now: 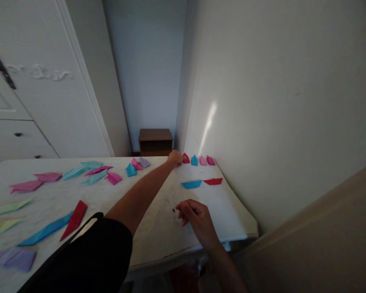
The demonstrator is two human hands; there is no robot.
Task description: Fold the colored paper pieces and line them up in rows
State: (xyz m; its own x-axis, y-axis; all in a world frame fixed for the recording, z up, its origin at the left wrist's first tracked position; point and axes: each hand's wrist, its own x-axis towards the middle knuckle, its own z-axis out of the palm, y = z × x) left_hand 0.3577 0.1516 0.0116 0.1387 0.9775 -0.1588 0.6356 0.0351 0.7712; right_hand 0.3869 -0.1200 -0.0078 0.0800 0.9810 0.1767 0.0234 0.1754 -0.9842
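My left hand [175, 157] stretches to the far edge of the table, its fingers closed at the left side of a small red folded-paper piece [186, 158]. Right of that stand a blue folded piece [194, 160], a light pink one [203, 160] and a deeper pink one [210, 160], in a row. Nearer me lie a blue paper boat [192, 184] and a red paper boat [213, 181], end to end. Over the near part of the table hovers my right hand [195, 215], fingers curled together with nothing visible in them.
On the left of the white table [158, 228] lie several more folded papers, among them a red strip [74, 220], a blue strip [47, 228] and a purple piece [14, 259]. A wall [262, 101] borders the right side. Behind stand a white cabinet [64, 101] and a brown stand [155, 133].
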